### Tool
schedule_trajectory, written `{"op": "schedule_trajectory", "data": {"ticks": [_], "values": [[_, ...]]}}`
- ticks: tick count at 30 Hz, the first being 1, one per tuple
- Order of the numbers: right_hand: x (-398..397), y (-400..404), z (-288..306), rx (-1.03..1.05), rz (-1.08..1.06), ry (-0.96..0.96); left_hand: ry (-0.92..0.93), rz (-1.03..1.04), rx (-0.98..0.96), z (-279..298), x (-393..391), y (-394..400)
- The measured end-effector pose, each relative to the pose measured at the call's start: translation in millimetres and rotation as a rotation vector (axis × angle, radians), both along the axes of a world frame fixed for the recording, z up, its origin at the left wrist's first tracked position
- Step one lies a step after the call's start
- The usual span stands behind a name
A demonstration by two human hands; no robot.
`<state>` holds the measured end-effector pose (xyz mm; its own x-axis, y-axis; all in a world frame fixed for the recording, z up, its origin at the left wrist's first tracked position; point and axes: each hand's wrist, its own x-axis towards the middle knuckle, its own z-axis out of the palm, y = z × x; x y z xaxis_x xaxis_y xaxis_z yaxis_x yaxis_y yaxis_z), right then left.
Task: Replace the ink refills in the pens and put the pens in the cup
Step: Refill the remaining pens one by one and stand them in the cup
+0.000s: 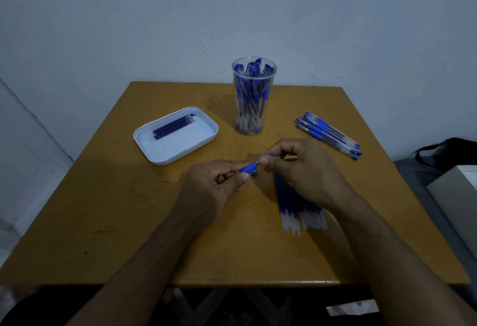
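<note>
Left of both hands and farther out on the desk (103,222), a white tray (204,142) holds dark refills (171,127). The left hand (206,191) curls its fingers (245,178) round the blue grip of a pen (249,167), whose long axis runs up and rightward into the right hand (304,171), which pinches its tip end. Beyond them stands the cup (253,98); fresh refills (299,209) lie under the right hand, loose pens (329,133) to its right.

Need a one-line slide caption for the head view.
Both hands, left and right, work a pen apart before the pen-filled cup.
</note>
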<state>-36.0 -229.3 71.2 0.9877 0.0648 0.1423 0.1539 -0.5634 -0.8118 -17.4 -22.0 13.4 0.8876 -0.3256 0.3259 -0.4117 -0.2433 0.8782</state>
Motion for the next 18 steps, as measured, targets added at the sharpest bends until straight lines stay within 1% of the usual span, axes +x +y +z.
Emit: {"op": "schedule_trajectory", "data": {"ticks": [3, 6, 9, 14, 18], "values": [[0.4, 0.8, -2.0, -0.021, -0.057, -0.019, 0.013, 0.012, -0.01, 0.2, 0.1, -0.8], [0.0, -1.4, 0.0, 0.022, 0.0, 0.002, 0.015, 0.011, -0.003, -1.6, 0.8, -0.2], [1.2, -2.7, -0.1, 0.019, 0.045, 0.0, 0.008, 0.009, -0.007, -2.1, 0.9, 0.3], [2.2, -1.0, -3.7, -0.062, -0.063, -0.005, 0.001, 0.021, -0.003, -2.6, 1.3, -0.4], [-0.4, -3.3, 2.3, -0.009, 0.026, 0.024, -0.001, 0.013, -0.005, -3.4, 0.9, 0.2]]}}
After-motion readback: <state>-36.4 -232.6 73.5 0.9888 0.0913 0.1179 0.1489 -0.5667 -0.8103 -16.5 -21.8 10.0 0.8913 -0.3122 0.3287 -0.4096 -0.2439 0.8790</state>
